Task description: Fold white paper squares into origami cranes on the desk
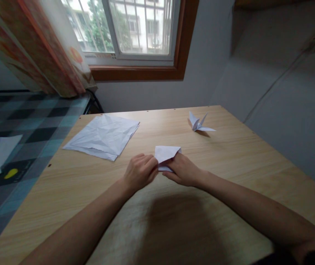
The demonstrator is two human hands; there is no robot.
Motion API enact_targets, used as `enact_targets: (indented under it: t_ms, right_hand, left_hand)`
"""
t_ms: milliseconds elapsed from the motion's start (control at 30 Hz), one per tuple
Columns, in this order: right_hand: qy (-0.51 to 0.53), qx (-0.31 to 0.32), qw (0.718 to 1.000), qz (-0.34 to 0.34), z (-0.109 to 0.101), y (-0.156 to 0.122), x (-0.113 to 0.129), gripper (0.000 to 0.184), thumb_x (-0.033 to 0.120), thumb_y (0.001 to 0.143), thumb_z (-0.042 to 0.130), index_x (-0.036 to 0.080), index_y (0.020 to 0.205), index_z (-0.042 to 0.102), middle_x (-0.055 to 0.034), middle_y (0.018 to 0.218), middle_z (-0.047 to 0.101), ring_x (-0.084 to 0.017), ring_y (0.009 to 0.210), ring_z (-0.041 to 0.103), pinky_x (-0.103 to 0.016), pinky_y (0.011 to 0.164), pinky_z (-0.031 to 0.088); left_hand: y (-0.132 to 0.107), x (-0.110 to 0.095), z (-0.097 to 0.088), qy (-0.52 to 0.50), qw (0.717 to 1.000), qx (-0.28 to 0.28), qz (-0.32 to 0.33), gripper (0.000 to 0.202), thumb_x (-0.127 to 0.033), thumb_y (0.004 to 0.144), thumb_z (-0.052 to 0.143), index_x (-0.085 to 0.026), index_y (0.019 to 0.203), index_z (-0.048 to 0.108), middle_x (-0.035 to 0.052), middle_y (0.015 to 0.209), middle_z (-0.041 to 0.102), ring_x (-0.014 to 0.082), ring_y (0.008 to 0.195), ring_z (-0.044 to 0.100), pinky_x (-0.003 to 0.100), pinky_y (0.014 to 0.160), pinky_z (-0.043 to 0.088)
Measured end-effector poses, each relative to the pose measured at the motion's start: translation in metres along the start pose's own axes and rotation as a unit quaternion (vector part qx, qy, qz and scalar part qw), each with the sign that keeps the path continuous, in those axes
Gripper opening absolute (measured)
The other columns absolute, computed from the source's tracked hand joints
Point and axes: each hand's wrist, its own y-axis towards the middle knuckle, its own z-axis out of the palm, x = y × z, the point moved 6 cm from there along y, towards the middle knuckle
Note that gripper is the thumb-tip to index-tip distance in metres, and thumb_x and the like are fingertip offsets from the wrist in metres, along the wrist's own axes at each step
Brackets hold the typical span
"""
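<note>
A small folded sheet of white paper [166,152] is between my two hands, just above or on the wooden table. My left hand [142,171] is closed, its thumb and curled fingers pinching the paper's left edge. From the right, my right hand [183,171] reaches into the fold, its fingers partly hidden under the upper flap and its thumb at the lower layer. Behind my right hand stands a white paper crane [198,124]. Beyond my left hand lies a stack of creased white paper sheets [104,134].
The light wooden table [113,228] fills the foreground. At the left, a bed with a checked cover [44,114] holds loose white papers [0,156]. A curtain [38,48] and a barred window [143,29] are behind. A cable [273,84] runs down the right wall.
</note>
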Motion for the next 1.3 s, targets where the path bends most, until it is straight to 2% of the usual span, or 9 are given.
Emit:
enact_targets:
  t_ms: [133,233,333,400,567,733,933,1200,1300]
  right_hand:
    - [0.009,0.000,0.999,-0.031,-0.002,0.005,0.003,0.034,0.034,0.096,0.055,0.014,0.122,0.061,-0.0189,0.130,0.062,-0.034,0.122,0.054,-0.053,0.103,0.044]
    - [0.014,-0.017,0.998,-0.053,-0.002,0.004,0.003,0.034,0.031,0.096,0.054,0.012,0.124,0.060,-0.0192,0.133,0.060,-0.033,0.126,0.052,-0.054,0.106,0.042]
    - [-0.002,-0.028,0.998,-0.059,0.000,0.000,0.001,0.027,0.026,0.097,0.053,0.009,0.113,0.066,-0.0202,0.121,0.066,-0.032,0.119,0.055,-0.054,0.106,0.042]
    - [-0.010,-0.034,0.997,-0.066,-0.001,-0.004,-0.001,0.024,0.025,0.097,0.053,0.011,0.107,0.069,-0.0196,0.117,0.067,-0.031,0.116,0.055,-0.052,0.105,0.043]
    - [-0.002,-0.063,0.994,-0.087,-0.013,-0.016,-0.008,0.026,0.023,0.099,0.051,0.020,0.119,0.068,-0.0128,0.125,0.066,-0.027,0.118,0.054,-0.048,0.101,0.047]
    - [0.017,-0.066,0.994,-0.080,-0.018,-0.021,-0.019,0.026,0.021,0.098,0.052,0.024,0.118,0.069,-0.0099,0.122,0.068,-0.024,0.113,0.059,-0.047,0.097,0.050]
    - [0.073,-0.082,0.990,-0.087,-0.021,-0.029,-0.021,0.023,0.018,0.097,0.053,0.018,0.111,0.071,-0.0115,0.115,0.071,-0.023,0.106,0.064,-0.042,0.094,0.053]
    - [0.068,-0.144,0.987,-0.018,-0.026,-0.036,-0.023,0.016,0.021,0.097,0.053,0.017,0.092,0.068,-0.0089,0.089,0.073,-0.021,0.082,0.066,-0.035,0.075,0.054]
    - [0.054,-0.162,0.985,-0.007,-0.026,-0.033,-0.022,0.016,0.020,0.098,0.051,0.017,0.097,0.067,-0.0087,0.087,0.073,-0.020,0.079,0.065,-0.034,0.074,0.053]
  left_hand:
    - [0.000,-0.006,-0.003,-0.011,0.999,-0.037,0.032,0.017,-0.019,0.090,0.057,-0.020,0.076,0.049,0.0006,0.070,0.055,0.0131,0.059,0.048,0.027,0.058,0.040]
    - [-0.001,-0.009,-0.005,0.003,0.997,-0.068,0.043,0.004,-0.018,0.088,0.061,-0.019,0.091,0.058,0.0104,0.104,0.062,0.0191,0.087,0.058,0.032,0.074,0.049]
    - [0.000,-0.011,-0.005,0.026,0.996,-0.057,0.058,0.018,-0.022,0.086,0.066,-0.024,0.104,0.064,0.0129,0.138,0.051,0.0289,0.121,0.051,0.044,0.094,0.047]
    - [0.000,-0.010,-0.004,0.036,0.998,-0.028,0.054,0.021,-0.024,0.085,0.068,-0.025,0.106,0.066,0.0124,0.146,0.046,0.0333,0.132,0.042,0.050,0.102,0.043]
    - [0.001,-0.007,0.001,0.047,0.997,0.059,0.030,0.032,-0.024,0.076,0.061,-0.019,0.107,0.068,0.0140,0.145,0.050,0.0356,0.139,0.038,0.055,0.114,0.031]
    - [0.000,-0.008,0.004,0.052,0.994,0.083,0.038,0.026,-0.025,0.076,0.060,-0.020,0.099,0.071,0.0109,0.142,0.054,0.0337,0.137,0.042,0.054,0.115,0.030]
    - [0.000,-0.007,0.002,0.091,0.993,0.042,0.058,0.009,-0.025,0.087,0.063,-0.020,0.087,0.069,0.0090,0.131,0.064,0.0292,0.126,0.053,0.048,0.107,0.039]
    - [0.004,-0.010,-0.007,0.048,0.996,-0.044,0.053,0.014,-0.025,0.084,0.071,-0.019,0.075,0.063,0.0063,0.110,0.070,0.0237,0.105,0.061,0.042,0.091,0.049]
    - [0.005,-0.009,-0.009,0.039,0.996,-0.061,0.049,0.014,-0.023,0.083,0.072,-0.019,0.076,0.060,0.0065,0.104,0.069,0.0219,0.096,0.062,0.039,0.084,0.051]
